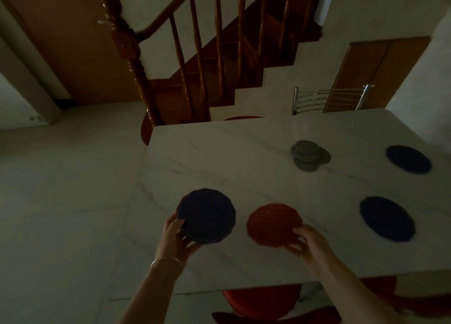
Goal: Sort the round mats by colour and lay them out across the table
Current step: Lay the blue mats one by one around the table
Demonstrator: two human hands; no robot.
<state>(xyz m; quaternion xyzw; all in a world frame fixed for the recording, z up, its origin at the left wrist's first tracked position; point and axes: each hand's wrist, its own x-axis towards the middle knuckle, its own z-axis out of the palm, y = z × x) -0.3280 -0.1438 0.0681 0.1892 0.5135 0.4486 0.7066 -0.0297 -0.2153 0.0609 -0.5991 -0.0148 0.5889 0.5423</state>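
Two hands: both in view over the near part of the marble table (219, 157), each gripping a mat.
Left hand (177, 236): fingers curled under and thumb on the near-left edge of a dark blue stack (207, 216); a reddish edge peeks out at the stack's left rim, so more than one mat is held. A thin bangle (166, 261) sits on that wrist.
Right hand (308, 242): pinched closed on the near-right rim of a red mat (274, 225), thumb on top. Cannot tell whether the mat rests on the table or is just above it.
Spacing: the red mat is just beside the blue stack, with a narrow gap between them.
Blue mats laid out: one (387, 218) flat on the near right of the table, another (408, 159) flat farther back on the right, well apart from each other.
Grey pile (308, 154): several smaller grey mats in a loose, slipped stack near the table's middle-right, left of the far blue mat.
Seating: red seat (262, 299) under the near table edge; chrome chair back (329, 99) at the far side.
Background: wooden staircase (195, 62) with turned balusters.
Light: dim, colours muted.
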